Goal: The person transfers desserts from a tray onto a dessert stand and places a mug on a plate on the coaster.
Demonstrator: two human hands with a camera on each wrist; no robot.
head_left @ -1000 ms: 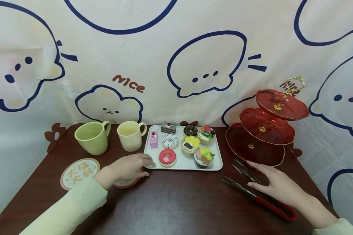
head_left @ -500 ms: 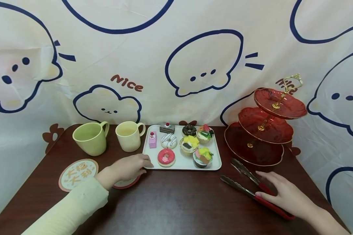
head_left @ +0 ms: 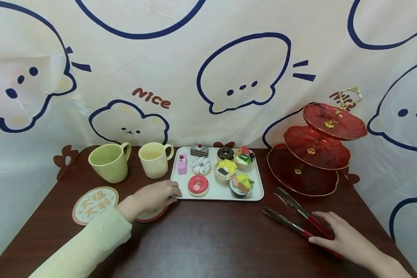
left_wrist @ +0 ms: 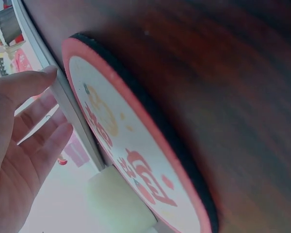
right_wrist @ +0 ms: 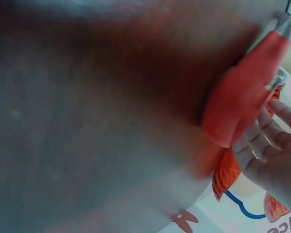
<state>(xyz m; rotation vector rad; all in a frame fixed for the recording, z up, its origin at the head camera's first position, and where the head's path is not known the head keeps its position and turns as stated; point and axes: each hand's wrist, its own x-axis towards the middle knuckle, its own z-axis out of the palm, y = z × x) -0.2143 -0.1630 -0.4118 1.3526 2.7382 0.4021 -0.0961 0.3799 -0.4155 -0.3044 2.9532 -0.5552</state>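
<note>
My left hand (head_left: pixel 157 196) rests at the front left corner of a white tray (head_left: pixel 222 199), its fingertips touching the rim. In the left wrist view its thumb and fingers (left_wrist: pixel 63 128) stand apart, loosely bent. The tray bears a pink donut (head_left: pixel 198 185), a white donut (head_left: pixel 201 166), small cakes and fruit tarts. My right hand (head_left: pixel 344 237) is over the red handles of metal tongs (head_left: pixel 299 222), thumb at the near arm, fingers past the far one. In the right wrist view the fingers lie beside the red handle (right_wrist: pixel 245 92). The tongs lie spread on the table.
A red three-tier stand (head_left: pixel 316 148) is at the back right. At the left are a green mug (head_left: pixel 109 164), a cream mug (head_left: pixel 154 162) and a round coaster (head_left: pixel 95 204). Another coaster (left_wrist: pixel 136 145) lies partly under my left hand. A printed cloth (head_left: pixel 180 77) hangs behind.
My right hand has moved back from beside the tongs' tips to their red handles. The left hand has stayed at the tray's corner, with its thumb a little nearer the rim.
</note>
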